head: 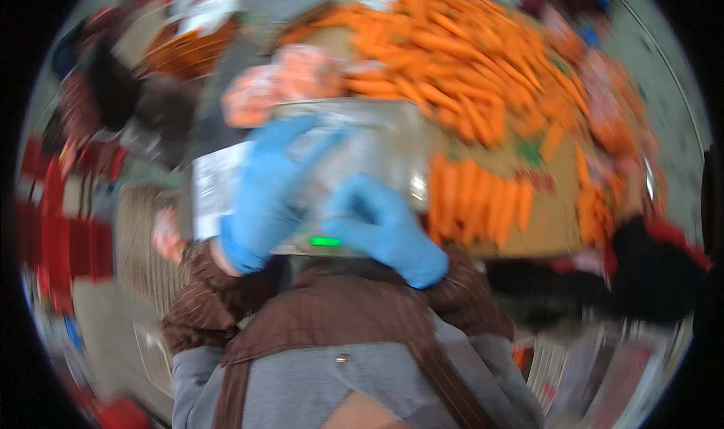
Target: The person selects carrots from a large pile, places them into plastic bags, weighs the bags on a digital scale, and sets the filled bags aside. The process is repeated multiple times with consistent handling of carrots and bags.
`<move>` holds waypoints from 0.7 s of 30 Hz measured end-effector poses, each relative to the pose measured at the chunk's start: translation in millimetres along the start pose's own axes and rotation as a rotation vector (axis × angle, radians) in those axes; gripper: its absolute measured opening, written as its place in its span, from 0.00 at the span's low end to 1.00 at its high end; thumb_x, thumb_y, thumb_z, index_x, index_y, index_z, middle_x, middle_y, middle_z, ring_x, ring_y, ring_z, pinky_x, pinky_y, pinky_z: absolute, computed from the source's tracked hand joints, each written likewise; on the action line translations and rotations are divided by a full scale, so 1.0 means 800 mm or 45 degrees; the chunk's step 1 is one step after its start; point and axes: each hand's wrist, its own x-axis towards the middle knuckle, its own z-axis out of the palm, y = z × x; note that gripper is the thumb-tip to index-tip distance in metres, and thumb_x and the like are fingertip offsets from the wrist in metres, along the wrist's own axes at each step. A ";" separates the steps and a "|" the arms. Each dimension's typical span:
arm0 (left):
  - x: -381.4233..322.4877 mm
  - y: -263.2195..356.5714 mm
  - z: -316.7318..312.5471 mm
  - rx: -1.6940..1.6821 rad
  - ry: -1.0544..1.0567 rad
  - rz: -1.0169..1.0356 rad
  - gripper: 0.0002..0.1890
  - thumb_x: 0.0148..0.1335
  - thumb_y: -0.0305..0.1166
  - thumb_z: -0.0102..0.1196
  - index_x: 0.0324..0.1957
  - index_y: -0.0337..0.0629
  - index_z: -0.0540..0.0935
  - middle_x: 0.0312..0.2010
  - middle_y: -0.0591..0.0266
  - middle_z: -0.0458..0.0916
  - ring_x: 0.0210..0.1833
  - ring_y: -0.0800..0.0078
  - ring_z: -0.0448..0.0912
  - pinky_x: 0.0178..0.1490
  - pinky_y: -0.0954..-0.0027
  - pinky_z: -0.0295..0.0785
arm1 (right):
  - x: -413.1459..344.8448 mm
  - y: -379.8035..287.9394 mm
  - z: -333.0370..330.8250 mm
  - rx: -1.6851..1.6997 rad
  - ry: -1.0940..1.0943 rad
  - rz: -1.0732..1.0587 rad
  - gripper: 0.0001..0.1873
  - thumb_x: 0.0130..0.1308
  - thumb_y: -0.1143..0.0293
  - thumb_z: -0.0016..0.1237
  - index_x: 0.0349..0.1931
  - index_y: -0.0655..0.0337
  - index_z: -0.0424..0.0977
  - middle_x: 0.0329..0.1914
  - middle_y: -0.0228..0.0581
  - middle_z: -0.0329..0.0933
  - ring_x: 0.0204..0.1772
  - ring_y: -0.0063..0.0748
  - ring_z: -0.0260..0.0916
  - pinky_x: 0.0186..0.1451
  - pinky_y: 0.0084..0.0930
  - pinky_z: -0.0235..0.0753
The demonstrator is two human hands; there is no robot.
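Note:
In the head view a metal-topped weighing scale [390, 140] with a lit green display stands before me. Over its left side is my left hand [271, 186] in a blue glove, fingers stretched forward. My right hand [379, 220], also blue-gloved, is at the scale's front with thumb and fingertips curled towards each other. A pale, see-through sheet, perhaps a plastic bag [319, 174], shows between the hands. Blur hides whether either hand grips it. Beside the scale on the right lies a row of carrots [481, 203] placed side by side.
A large heap of carrots [452, 50] covers cardboard [554, 214] behind and right. Bagged carrots [283, 78] lie behind the scale, white printed sheets [218, 186] at its left. Another person's hand [628, 191] and dark sleeve are at right, near filled bags [616, 101].

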 end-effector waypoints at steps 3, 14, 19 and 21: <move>0.003 -0.015 0.001 -0.175 0.294 -0.009 0.25 0.38 0.16 0.61 0.43 0.49 0.86 0.39 0.60 0.79 0.47 0.58 0.75 0.49 0.66 0.72 | -0.034 -0.026 -0.008 0.075 0.095 0.089 0.18 0.65 0.69 0.59 0.53 0.62 0.74 0.47 0.28 0.76 0.47 0.15 0.69 0.53 0.17 0.72; -0.032 -0.119 -0.019 -1.348 0.476 -0.959 0.25 0.70 0.38 0.50 0.64 0.35 0.70 0.63 0.52 0.72 0.62 0.65 0.73 0.67 0.63 0.65 | -0.219 0.056 -0.295 -1.527 1.592 0.504 0.28 0.58 0.73 0.59 0.60 0.64 0.68 0.59 0.51 0.68 0.61 0.46 0.69 0.62 0.37 0.72; -0.044 -0.134 0.013 -1.474 0.616 -0.947 0.28 0.71 0.40 0.50 0.68 0.37 0.66 0.65 0.53 0.70 0.65 0.66 0.70 0.69 0.64 0.62 | -0.248 0.094 -0.345 -1.539 1.457 0.439 0.41 0.55 0.70 0.62 0.69 0.65 0.56 0.68 0.56 0.61 0.66 0.49 0.65 0.66 0.38 0.68; -0.042 -0.127 0.018 -1.467 0.661 -1.013 0.28 0.71 0.40 0.49 0.68 0.36 0.66 0.66 0.54 0.69 0.67 0.66 0.69 0.70 0.63 0.61 | -0.247 0.083 -0.353 -1.132 1.448 0.508 0.45 0.56 0.71 0.61 0.72 0.65 0.51 0.70 0.57 0.57 0.68 0.51 0.63 0.68 0.39 0.66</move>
